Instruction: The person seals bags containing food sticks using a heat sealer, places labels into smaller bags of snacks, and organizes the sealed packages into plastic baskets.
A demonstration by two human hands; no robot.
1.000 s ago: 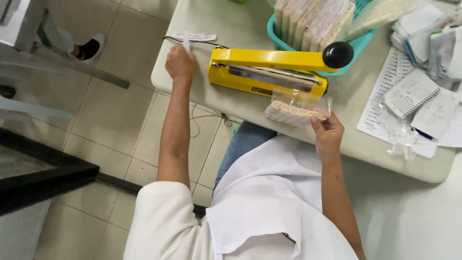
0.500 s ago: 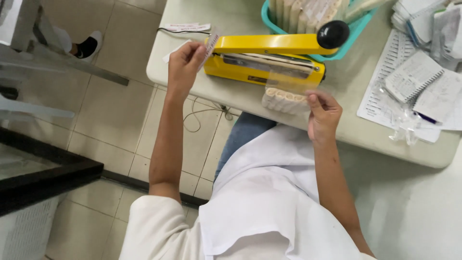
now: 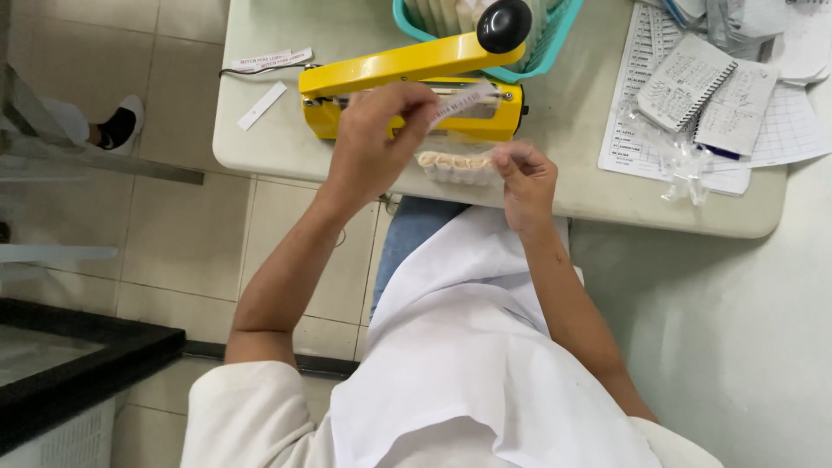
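Observation:
My left hand point(image 3: 374, 139) pinches a narrow white paper label strip point(image 3: 461, 100) and holds it over the mouth of a clear plastic bag point(image 3: 458, 147). The bag holds a row of pale round biscuits point(image 3: 452, 162). My right hand point(image 3: 523, 179) grips that bag at its right end, just above the table's near edge. Right behind both hands stands a yellow heat sealer point(image 3: 407, 82) with its arm raised and a black knob point(image 3: 504, 24) at the arm's end.
A teal basket point(image 3: 414, 28) of packed bags stands behind the sealer. Loose label strips point(image 3: 270, 61) lie at the table's left. Spiral notebooks point(image 3: 685, 78), printed sheets and crumpled clear plastic point(image 3: 672, 156) lie at the right. Another person's foot point(image 3: 117, 128) shows on the tiled floor.
My left hand came back from the table's left side with a label strip and now holds it at the bag's mouth. The right hand kept hold of the bag.

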